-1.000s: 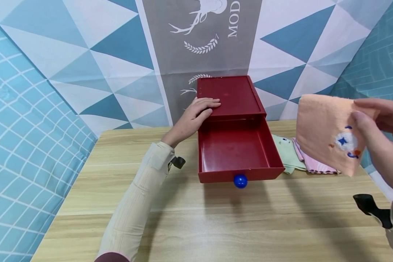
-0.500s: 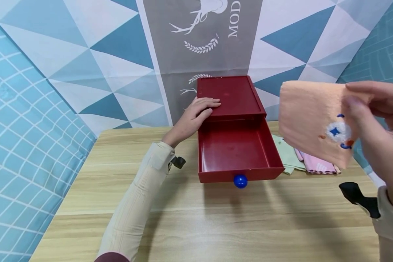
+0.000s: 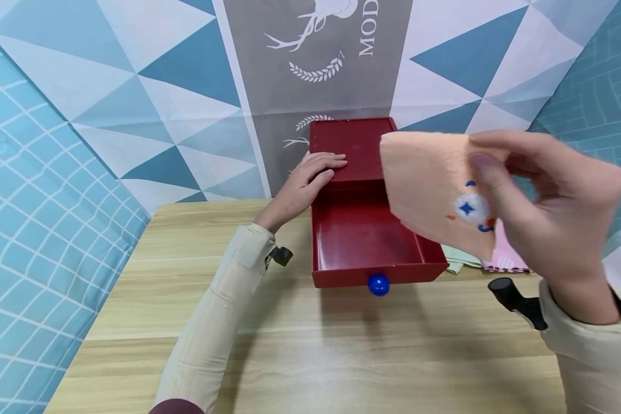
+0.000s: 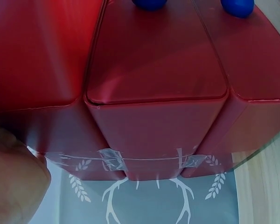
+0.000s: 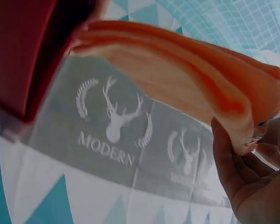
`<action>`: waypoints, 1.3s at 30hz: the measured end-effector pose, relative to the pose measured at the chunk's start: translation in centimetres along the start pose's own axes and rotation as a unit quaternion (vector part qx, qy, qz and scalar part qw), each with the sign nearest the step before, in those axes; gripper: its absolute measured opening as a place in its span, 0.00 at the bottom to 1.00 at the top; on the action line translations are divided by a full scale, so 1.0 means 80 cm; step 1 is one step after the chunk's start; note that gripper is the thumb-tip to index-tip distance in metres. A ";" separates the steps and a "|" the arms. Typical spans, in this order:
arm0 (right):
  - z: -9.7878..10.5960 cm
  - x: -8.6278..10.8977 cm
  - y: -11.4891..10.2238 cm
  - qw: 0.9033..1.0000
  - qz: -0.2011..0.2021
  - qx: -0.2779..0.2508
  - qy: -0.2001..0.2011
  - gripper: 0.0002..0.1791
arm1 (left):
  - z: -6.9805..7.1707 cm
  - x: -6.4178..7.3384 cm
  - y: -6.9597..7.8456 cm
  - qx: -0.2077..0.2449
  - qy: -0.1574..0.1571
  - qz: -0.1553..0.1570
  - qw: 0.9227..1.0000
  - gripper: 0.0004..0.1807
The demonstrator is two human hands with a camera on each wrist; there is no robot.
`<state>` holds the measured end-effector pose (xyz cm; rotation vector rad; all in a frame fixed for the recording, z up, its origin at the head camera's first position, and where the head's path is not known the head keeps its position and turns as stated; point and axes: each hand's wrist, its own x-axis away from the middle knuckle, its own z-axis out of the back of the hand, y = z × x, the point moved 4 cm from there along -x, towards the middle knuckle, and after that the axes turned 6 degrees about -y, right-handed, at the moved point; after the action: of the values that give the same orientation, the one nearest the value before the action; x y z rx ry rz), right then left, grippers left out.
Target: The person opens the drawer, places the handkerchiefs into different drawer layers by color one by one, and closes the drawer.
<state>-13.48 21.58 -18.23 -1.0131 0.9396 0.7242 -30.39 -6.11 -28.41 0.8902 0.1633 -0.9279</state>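
Head view: right fingers point(image 3: 517, 141) pinched on peach cloth point(image 3: 426, 181), left fingers point(image 3: 327, 158) extended atop cabinet point(image 3: 359, 146).

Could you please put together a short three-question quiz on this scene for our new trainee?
1. Multiple choice: What colour is the knob on the open drawer?
A) white
B) blue
C) yellow

2. True or false: The left hand rests on the top of the red drawer unit.

3. Short answer: Besides the peach cloth pinched by the right hand, which cloths show on the wooden table, to the right of the unit?

Key:
1. B
2. True
3. A green cloth and a pink cloth, both partly hidden.
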 end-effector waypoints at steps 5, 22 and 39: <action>-0.039 -0.005 -0.023 0.999 0.016 0.018 -0.037 0.09 | 0.001 0.000 -0.001 -0.004 0.004 0.003 1.000 0.18; -0.106 0.010 -0.005 0.975 -0.077 -0.081 -0.194 0.18 | -0.008 0.003 -0.006 -0.007 -0.002 -0.028 1.000 0.19; -0.103 0.030 0.059 0.950 -0.220 -0.016 -0.220 0.12 | -0.003 -0.001 -0.003 0.002 0.011 -0.023 1.000 0.18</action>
<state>-18.99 15.92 -24.02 -0.9879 0.2976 0.5536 -30.55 -5.96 -28.61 0.9026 0.2011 -0.9617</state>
